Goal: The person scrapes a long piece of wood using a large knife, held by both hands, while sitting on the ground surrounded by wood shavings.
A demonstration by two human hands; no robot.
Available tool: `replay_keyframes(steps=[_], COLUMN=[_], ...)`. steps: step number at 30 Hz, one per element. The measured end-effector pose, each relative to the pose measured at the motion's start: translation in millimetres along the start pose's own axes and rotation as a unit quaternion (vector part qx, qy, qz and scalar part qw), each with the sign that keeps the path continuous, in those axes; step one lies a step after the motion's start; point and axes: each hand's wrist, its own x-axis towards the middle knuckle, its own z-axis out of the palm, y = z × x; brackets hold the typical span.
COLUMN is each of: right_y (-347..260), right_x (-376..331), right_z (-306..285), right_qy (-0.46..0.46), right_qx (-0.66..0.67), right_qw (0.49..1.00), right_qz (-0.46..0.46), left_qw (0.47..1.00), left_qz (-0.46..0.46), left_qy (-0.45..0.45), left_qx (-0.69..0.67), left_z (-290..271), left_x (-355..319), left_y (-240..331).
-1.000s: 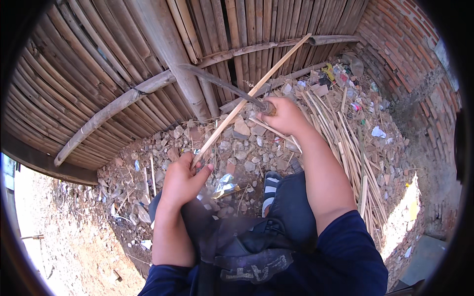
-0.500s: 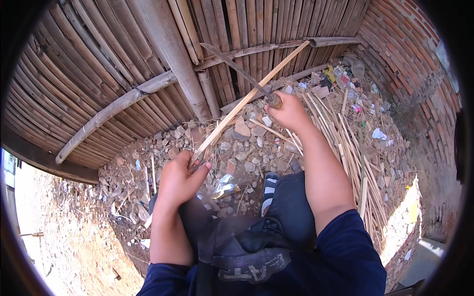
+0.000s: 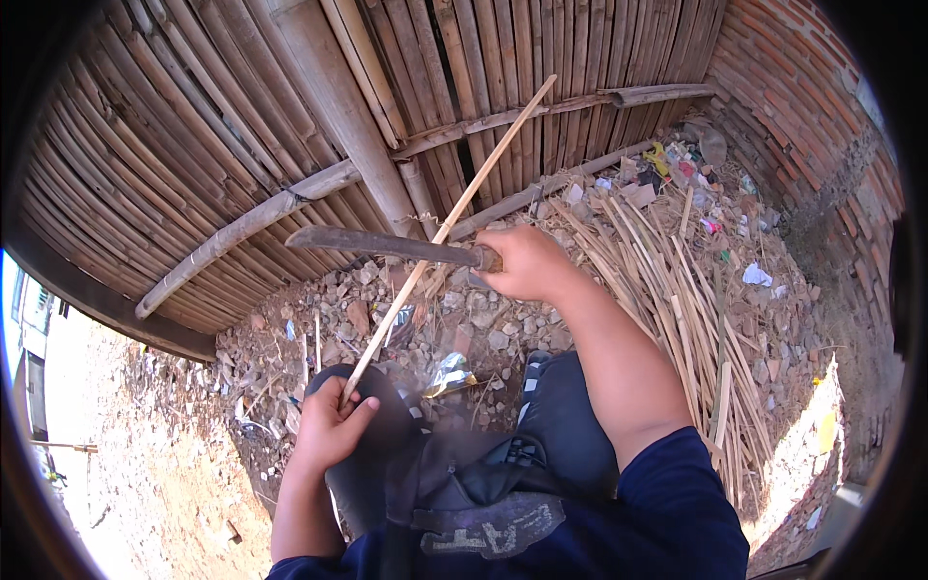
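I see the left hand (image 3: pixel 332 425) gripping the near end of 1 strip (image 3: pixel 493 159), which slants up and away, and the right hand (image 3: pixel 527 266) clasping a knife (image 3: pixel 372 242) across it; I judge this shaving, and another stroke calls for a steady strip.

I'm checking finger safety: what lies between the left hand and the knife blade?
In the head view, a bare stretch of pale strip runs from left hand to knife blade; a knee and rubble show behind.

Stony ground (image 3: pixel 498 340): pale strip pile (image 3: pixel 688 333), scattered litter (image 3: pixel 757 275).
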Motion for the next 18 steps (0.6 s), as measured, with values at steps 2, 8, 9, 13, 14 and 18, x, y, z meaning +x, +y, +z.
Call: replay_keyframes(steps=[2,8,9,13,14,18], right_y=[-4.5,12.9,9.6,-13.6,-16.4,-0.7], right_x=[2.8,14.2,14.8,7.0,5.0,7.5], right_z=[16.7,31.5,31.5,32.0,30.9,38.6], right_qy=[-0.034,0.000,-0.002,-0.084,-0.085,-0.054], right_qx=[-0.008,-0.011,-0.011,-0.046,-0.082,-0.004], right_qw=[0.999,0.999,0.999,0.995,0.991,0.997], right_qz=[-0.026,0.045,0.043,-0.019,-0.060,-0.052], left_qw=[1.000,0.998,0.998,0.998,0.998,0.999], left_qz=[-0.018,0.015,0.017,0.008,0.010,-0.024], left_qy=[0.000,0.060,0.060,0.040,0.041,0.026], left_qx=[-0.014,0.005,0.012,0.041,0.039,0.014], left_z=[-0.1,-0.9,-0.7,-1.6,-3.7,-2.7], left_x=[-10.9,-29.1,-30.0,-29.1,-30.6,-42.2], left_y=[-16.6,-47.2,-48.2,-42.2,-39.1,-42.8])
